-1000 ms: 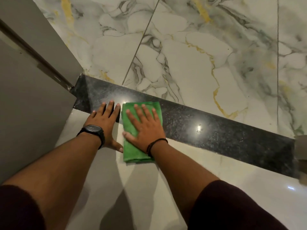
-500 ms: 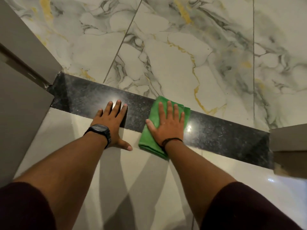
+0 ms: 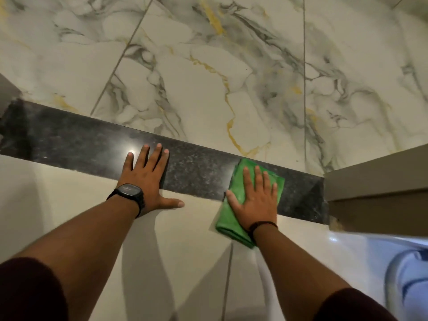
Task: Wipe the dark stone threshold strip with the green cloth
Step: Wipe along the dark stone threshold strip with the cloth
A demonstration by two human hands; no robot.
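Observation:
The dark speckled stone threshold strip (image 3: 76, 142) runs across the floor from the left edge down to the right. A folded green cloth (image 3: 237, 181) lies across its right part, overhanging onto the pale tile. My right hand (image 3: 254, 202) presses flat on the cloth, fingers spread. My left hand (image 3: 144, 179), with a black watch on the wrist, rests flat on the strip's near edge further left, fingers apart and holding nothing.
White marble tiles with grey and gold veins (image 3: 208, 77) lie beyond the strip. A grey door frame (image 3: 379, 195) stands right of the cloth at the strip's right end. A pale blue object (image 3: 412, 281) sits at the lower right. Another grey frame edge (image 3: 5, 89) shows far left.
My right hand has slid the green cloth rightward along the strip, away from my left hand and close to the right door frame. The view has shifted right too.

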